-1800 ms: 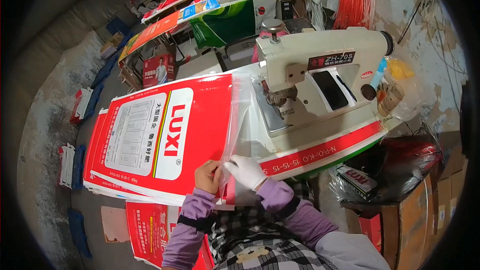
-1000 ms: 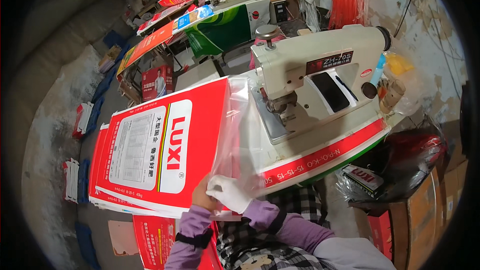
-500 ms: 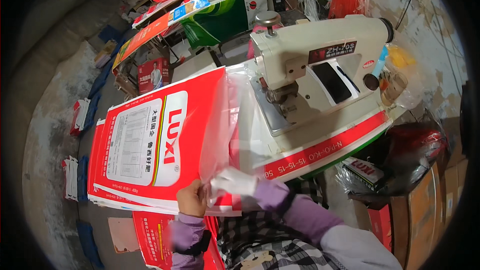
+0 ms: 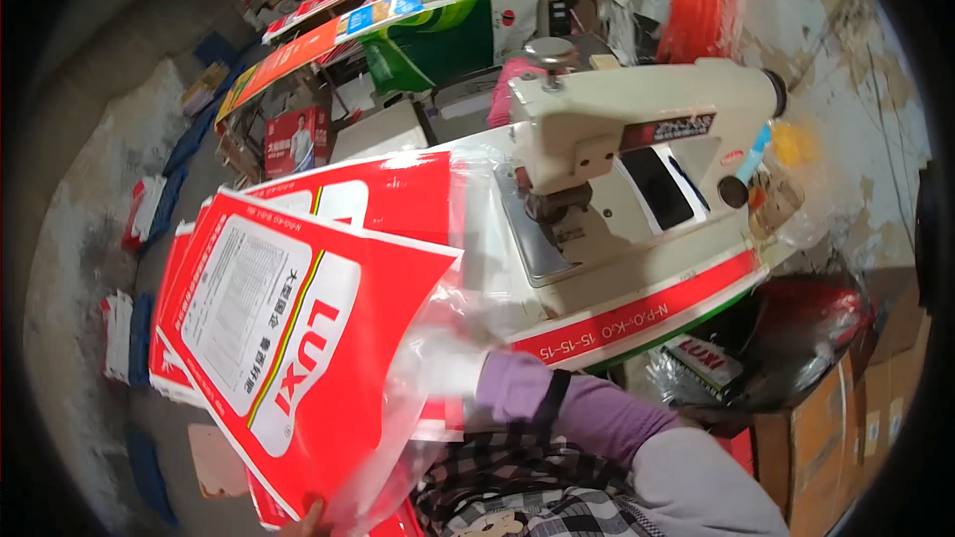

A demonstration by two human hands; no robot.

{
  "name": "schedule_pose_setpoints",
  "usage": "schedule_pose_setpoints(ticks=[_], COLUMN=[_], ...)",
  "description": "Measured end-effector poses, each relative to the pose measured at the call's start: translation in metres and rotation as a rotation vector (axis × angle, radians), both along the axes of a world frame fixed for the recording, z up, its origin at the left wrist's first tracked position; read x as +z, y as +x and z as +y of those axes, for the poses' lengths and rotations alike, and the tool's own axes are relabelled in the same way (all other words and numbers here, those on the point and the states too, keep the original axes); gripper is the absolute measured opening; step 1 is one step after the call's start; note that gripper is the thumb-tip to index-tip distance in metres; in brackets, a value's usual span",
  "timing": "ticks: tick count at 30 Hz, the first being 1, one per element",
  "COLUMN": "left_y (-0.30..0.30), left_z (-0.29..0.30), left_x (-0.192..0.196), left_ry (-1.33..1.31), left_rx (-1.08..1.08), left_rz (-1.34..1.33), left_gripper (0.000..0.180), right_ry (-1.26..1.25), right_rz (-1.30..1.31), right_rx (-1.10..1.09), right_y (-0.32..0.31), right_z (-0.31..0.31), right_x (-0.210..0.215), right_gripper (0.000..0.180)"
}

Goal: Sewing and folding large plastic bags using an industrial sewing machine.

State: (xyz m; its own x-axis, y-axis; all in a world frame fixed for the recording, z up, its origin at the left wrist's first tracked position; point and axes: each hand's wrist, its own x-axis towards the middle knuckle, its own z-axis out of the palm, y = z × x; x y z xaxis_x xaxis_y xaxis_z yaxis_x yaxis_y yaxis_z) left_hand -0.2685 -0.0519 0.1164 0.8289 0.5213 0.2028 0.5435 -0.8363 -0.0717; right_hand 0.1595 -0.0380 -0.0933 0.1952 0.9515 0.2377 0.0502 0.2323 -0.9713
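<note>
A: Nearest the camera, the left hand (image 4: 310, 515) shows only as fingertips at the lower edge, pinching the bottom corner of the top red printed sack (image 4: 288, 338). How far it is closed, the operator's partner cannot tell.

B: And the right hand (image 4: 453, 370)?

A: Blurred behind the clear plastic liner (image 4: 418, 408) that hangs from the sack's open end; it appears closed on the liner and sack edge together. The purple sleeve (image 4: 587, 418) leads to it.

B: Where is the sack?

A: Lifted and tilted, off the stack of red sacks (image 4: 398, 194) lying on the bench (image 4: 637, 313), left of the cream sewing machine (image 4: 637, 129).

B: Progress?

A: Judged early: the sack is picked up, not yet under the machine head. Feeding and stitching appear to remain. Farther back, another bench with coloured sacks (image 4: 328, 25).
</note>
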Motion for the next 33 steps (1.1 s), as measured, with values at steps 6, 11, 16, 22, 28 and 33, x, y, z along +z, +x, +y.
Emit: schedule_pose_setpoints(ticks=[6, 11, 16, 22, 28, 33], left_y=[0.004, 0.018, -0.011, -0.035, -0.076, 0.036], left_z=[-0.003, 0.001, 0.034, 0.032, 0.08, 0.271], left_x=[0.002, -0.001, -0.02, -0.037, -0.044, 0.085], left_ry=[-0.062, -0.156, -0.035, -0.141, -0.204, 0.23], left_rx=[0.099, 0.169, 0.193, 0.041, 0.25, 0.213], left_rz=[-0.107, -0.317, -0.372, -0.25, -0.462, -0.397], left_gripper=[0.021, 0.011, 0.006, 0.012, 0.023, 0.024], right_ry=[-0.032, -0.079, 0.038, -0.358, 0.271, 0.824], right_rz=[0.059, -0.575, -0.929, -0.878, -1.432, -0.995], right_rx=[-0.852, -1.257, -0.702, -0.779, 0.017, -0.226], right_y=[0.014, 0.003, 0.053, 0.069, 0.036, -0.173], right_z=[-0.029, -0.062, -0.054, -0.03, -0.016, -0.05], right_x=[0.052, 0.118, 0.038, 0.064, 0.176, 0.213], right_gripper=[0.052, 0.053, 0.021, 0.016, 0.018, 0.019])
